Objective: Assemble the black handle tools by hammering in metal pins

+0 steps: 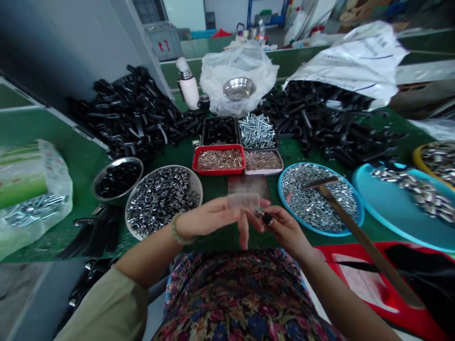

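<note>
My right hand (287,228) pinches a small part with a black knob-like end and shiny metal (266,218) between thumb and fingertips. My left hand (213,219) comes in from the left, its fingertips meeting the metal end of that part; one finger points down, and the fingers are slightly blurred. A translucent plastic piece (243,201) lies over the left fingers; how it is held is hidden. Both hands are above the near edge of the green table, in front of a flat metal plate (249,184).
Metal rings fill a white basin (130,208) at left; small metal parts fill a blue basin (359,222) at right, with a hammer (369,251) across its rim. Behind are a red tray (195,163) of pins, screws (256,130) and black part piles (138,113).
</note>
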A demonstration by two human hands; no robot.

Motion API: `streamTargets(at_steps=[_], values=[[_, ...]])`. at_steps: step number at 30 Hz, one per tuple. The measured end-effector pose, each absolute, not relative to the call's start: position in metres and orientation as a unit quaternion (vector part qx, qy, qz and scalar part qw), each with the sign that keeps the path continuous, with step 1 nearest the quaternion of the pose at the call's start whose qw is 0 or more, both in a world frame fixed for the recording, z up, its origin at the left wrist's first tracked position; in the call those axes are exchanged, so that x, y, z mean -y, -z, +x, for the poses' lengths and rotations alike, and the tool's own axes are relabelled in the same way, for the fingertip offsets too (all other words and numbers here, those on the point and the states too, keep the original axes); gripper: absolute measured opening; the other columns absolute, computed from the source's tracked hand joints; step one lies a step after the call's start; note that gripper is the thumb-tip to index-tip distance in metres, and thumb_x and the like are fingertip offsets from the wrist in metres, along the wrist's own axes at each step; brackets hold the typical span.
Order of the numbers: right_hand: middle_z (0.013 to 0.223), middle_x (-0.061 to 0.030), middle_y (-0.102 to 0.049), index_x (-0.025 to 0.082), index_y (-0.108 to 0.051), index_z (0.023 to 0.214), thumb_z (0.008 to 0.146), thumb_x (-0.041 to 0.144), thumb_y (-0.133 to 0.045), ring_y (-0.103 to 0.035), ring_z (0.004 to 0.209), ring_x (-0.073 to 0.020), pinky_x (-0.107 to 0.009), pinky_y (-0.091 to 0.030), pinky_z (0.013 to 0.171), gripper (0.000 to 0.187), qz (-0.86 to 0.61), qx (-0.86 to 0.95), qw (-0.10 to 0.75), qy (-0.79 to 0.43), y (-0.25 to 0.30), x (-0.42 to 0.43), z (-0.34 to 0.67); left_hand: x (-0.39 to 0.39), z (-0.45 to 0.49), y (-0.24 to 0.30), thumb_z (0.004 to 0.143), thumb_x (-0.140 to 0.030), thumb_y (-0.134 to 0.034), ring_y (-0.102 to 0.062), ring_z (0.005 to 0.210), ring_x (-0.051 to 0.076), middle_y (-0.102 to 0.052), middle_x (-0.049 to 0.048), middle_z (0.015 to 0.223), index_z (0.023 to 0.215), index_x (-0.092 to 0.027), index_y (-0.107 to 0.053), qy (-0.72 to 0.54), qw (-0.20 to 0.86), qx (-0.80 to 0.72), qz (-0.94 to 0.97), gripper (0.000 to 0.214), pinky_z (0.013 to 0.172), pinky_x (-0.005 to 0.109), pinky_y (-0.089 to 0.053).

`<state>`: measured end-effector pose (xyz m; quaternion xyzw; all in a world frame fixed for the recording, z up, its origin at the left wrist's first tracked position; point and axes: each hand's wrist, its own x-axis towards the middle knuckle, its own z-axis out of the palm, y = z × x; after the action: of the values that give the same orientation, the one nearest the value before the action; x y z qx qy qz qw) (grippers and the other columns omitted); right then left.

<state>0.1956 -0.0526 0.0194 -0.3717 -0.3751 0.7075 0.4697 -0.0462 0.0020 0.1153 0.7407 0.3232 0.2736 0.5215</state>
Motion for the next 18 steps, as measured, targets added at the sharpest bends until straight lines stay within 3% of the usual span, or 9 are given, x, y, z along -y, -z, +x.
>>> streamTargets(at_steps=[2,3,5,7,8,11,15,18], values=[[0.084,-0.0023,-0.072,0.024,-0.064,0.097,0.077,0.038,-0.075,-0.07,0.074,-0.0147,-0.028,-0.058,0.072,0.027,-0.396,0.368,0.478,-0.692,-0.013,0.052,0.201,-0.028,-0.083,-0.114,0.096,-0.035,-0.044,-0.064,0.095,0.02,-0.07,0.0061,0.089,0.128,-0.019,-0.054,-0.276,0.353,-0.491,0.747,0.038,0.093,0.039,-0.047],[0.084,-0.0029,-0.072,0.025,-0.064,0.097,0.076,0.038,-0.076,-0.07,0.075,-0.0156,-0.029,-0.059,0.072,0.027,-0.405,0.363,0.481,-0.688,-0.011,0.052,0.203,-0.044,-0.108,-0.114,0.094,-0.031,-0.046,-0.062,0.099,0.019,-0.069,0.0045,0.096,0.121,-0.018,-0.057,-0.263,0.218,-0.6,0.723,0.032,0.096,0.039,-0.044],[0.086,-0.0044,-0.072,0.026,-0.065,0.097,0.076,0.038,-0.076,-0.071,0.075,-0.0174,-0.031,-0.059,0.073,0.027,-0.417,0.355,0.481,-0.685,-0.009,0.052,0.206,-0.074,-0.162,-0.113,0.089,-0.02,-0.052,-0.052,0.117,0.026,-0.065,0.01,0.108,0.113,-0.012,-0.058,-0.242,0.13,-0.683,0.677,0.026,0.106,0.051,-0.032],[0.086,-0.0051,-0.072,0.026,-0.066,0.097,0.076,0.037,-0.076,-0.071,0.075,-0.0181,-0.031,-0.06,0.073,0.026,-0.422,0.349,0.48,-0.685,-0.012,0.051,0.206,-0.096,-0.212,-0.111,0.085,-0.016,-0.055,-0.04,0.128,0.036,-0.065,0.014,0.1,0.098,-0.009,-0.06,-0.227,0.067,-0.739,0.63,0.016,0.105,0.065,-0.017],[0.086,-0.005,-0.072,0.026,-0.066,0.097,0.075,0.037,-0.077,-0.071,0.075,-0.0178,-0.031,-0.06,0.072,0.026,-0.422,0.345,0.483,-0.686,-0.014,0.05,0.204,-0.104,-0.232,-0.109,0.084,-0.018,-0.056,-0.04,0.128,0.038,-0.065,0.0135,0.092,0.088,-0.011,-0.06,-0.219,0.051,-0.755,0.616,0.009,0.103,0.067,-0.016],[0.083,-0.0032,-0.073,0.024,-0.065,0.095,0.073,0.036,-0.079,-0.071,0.072,-0.0153,-0.027,-0.059,0.069,0.029,-0.406,0.333,0.502,-0.688,-0.025,0.049,0.195,-0.117,-0.268,-0.098,0.083,-0.026,-0.054,-0.052,0.118,0.034,-0.056,0.0043,0.065,0.067,-0.015,-0.055,-0.201,0.042,-0.77,0.605,0.02,0.097,0.058,-0.029],[0.08,-0.0006,-0.072,0.023,-0.063,0.093,0.073,0.036,-0.079,-0.07,0.067,-0.013,-0.025,-0.058,0.066,0.028,-0.379,0.322,0.521,-0.694,-0.038,0.048,0.185,-0.129,-0.283,-0.092,0.079,-0.024,-0.055,-0.063,0.093,0.019,-0.034,-0.0062,0.052,0.069,-0.013,-0.052,-0.21,0.079,-0.749,0.623,0.015,0.078,0.03,-0.039],[0.083,-0.0003,-0.072,0.024,-0.061,0.096,0.077,0.037,-0.075,-0.071,0.071,-0.0135,-0.027,-0.058,0.069,0.027,-0.366,0.347,0.528,-0.683,-0.038,0.047,0.184,-0.141,-0.276,-0.101,0.075,-0.015,-0.064,-0.058,0.063,0.012,-0.032,-0.0091,0.05,0.08,-0.019,-0.048,-0.396,0.274,-0.68,0.553,0.018,0.057,0.019,-0.034]])
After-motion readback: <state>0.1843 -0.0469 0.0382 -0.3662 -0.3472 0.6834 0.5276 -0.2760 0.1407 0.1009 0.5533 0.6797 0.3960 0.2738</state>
